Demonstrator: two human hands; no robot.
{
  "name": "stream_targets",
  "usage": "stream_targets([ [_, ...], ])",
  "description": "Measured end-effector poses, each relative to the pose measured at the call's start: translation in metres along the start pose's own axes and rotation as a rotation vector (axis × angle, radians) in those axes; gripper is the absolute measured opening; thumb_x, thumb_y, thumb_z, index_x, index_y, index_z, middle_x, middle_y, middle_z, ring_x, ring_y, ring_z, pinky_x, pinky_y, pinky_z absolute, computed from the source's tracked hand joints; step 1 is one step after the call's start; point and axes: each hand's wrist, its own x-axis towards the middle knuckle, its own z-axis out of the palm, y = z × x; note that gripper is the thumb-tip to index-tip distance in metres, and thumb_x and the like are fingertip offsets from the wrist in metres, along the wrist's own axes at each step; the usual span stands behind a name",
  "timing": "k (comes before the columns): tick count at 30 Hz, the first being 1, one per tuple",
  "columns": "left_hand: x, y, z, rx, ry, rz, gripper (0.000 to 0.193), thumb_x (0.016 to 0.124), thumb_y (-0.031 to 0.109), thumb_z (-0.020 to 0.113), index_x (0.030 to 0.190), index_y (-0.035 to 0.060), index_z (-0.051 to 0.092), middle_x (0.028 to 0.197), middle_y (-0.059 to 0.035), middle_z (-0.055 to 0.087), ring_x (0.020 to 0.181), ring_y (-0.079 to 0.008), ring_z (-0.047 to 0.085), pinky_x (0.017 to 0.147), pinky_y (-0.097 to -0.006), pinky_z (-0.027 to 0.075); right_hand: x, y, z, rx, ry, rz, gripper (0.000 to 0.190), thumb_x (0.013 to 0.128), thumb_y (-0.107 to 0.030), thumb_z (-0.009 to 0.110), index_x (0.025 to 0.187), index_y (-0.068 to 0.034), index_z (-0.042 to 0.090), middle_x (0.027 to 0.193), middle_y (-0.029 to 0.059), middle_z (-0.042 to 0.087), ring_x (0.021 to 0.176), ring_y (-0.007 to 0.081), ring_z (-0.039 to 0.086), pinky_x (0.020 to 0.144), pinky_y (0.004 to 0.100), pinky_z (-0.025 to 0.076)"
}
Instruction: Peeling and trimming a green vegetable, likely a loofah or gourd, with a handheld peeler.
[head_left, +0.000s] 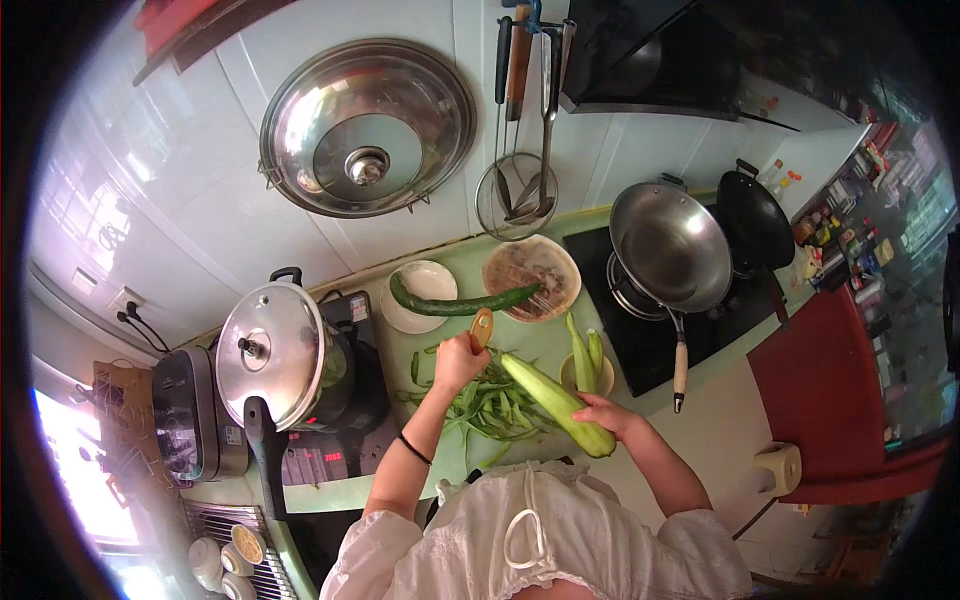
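Note:
My left hand (459, 365) is closed around a tool with a flat tan end (482, 327) that has a hole in it; the rest of the tool is hidden. In my right hand (611, 417) is the lower end of a large, pale green peeled gourd (551, 397), slanting up towards the left hand. Green peel strips (491, 409) lie heaped on the counter under both hands. Peeled green vegetable pieces (583, 358) stand in a small yellow bowl (610, 375). A long dark green cucumber (461, 307) spans a white plate (431, 279) and a film-covered bowl (531, 255).
Left on the counter (409, 341), a lidded pressure cooker (289, 352) stands on a lit induction cooker (367, 450), its handle towards me. A wok (667, 247) and a black pan (754, 225) are on the hob (637, 367) at right. A large lid (367, 127) and utensils (517, 187) hang on the wall.

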Motion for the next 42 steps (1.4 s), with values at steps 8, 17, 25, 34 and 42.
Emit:
stream_targets([
  [8, 0.012, -0.073, -0.023, 0.009, -0.055, -0.309, 0.021, 0.062, 0.022, 0.064, 0.067, 0.0017, 0.059, 0.058, -0.0146, 0.058, 0.056, -0.0284, 0.059, 0.054, -0.0367, 0.047, -0.036, 0.025, -0.042, -0.034, -0.085, -0.074, 0.07, 0.064, -0.035, 0.067, 0.118, -0.001, 0.04, 0.097, 0.0094, 0.053, 0.084, 0.0182, 0.054, 0.075, 0.0313, 0.044],
  [17, -0.019, 0.028, -0.008, -0.272, 0.026, -0.18, 0.033, 0.075, 0.027, 0.061, 0.068, -0.0042, 0.053, 0.05, -0.0102, 0.054, 0.051, -0.0159, 0.059, 0.05, -0.0303, 0.046, 0.028, 0.003, 0.01, 0.681, -0.053, -0.269, 0.053, 0.077, -0.034, 0.056, 0.118, -0.004, 0.04, 0.1, 0.0074, 0.05, 0.082, 0.0224, 0.055, 0.069, 0.0361, 0.046],
  [25, -0.061, 0.097, 0.003, -1.038, 0.104, -0.141, 0.027, 0.089, 0.022, 0.042, 0.098, -0.0016, 0.052, 0.092, -0.0101, 0.058, 0.101, -0.0206, 0.051, 0.089, -0.0323, 0.036, 0.073, -0.031, 0.051, 0.635, -0.056, -0.327, 0.031, 0.086, -0.03, 0.045, 0.112, -0.013, 0.044, 0.099, 0.0035, 0.05, 0.086, 0.0136, 0.052, 0.07, 0.0281, 0.046],
  [34, -0.058, 0.094, 0.004, -0.983, 0.246, -0.228, 0.018, 0.088, 0.018, 0.046, 0.079, 0.002, 0.05, 0.072, -0.0021, 0.053, 0.078, -0.0128, 0.055, 0.068, -0.0217, 0.041, 0.085, -0.043, 0.087, 0.594, 0.051, -0.557, 0.043, 0.088, -0.021, 0.039, 0.129, -0.011, 0.026, 0.113, 0.0039, 0.044, 0.099, 0.0151, 0.047, 0.085, 0.0292, 0.039],
  [42, -0.048, 0.087, 0.004, -0.761, 0.242, -0.249, 0.02, 0.086, 0.019, 0.049, 0.076, 0.002, 0.052, 0.062, 0.0057, 0.045, 0.054, -0.0023, 0.038, 0.046, -0.0181, 0.031, 0.087, -0.048, 0.088, 0.408, 0.1, -0.59, 0.044, 0.09, -0.018, 0.036, 0.131, -0.011, 0.024, 0.12, 0.0047, 0.042, 0.104, 0.0144, 0.045, 0.085, 0.0286, 0.04],
])
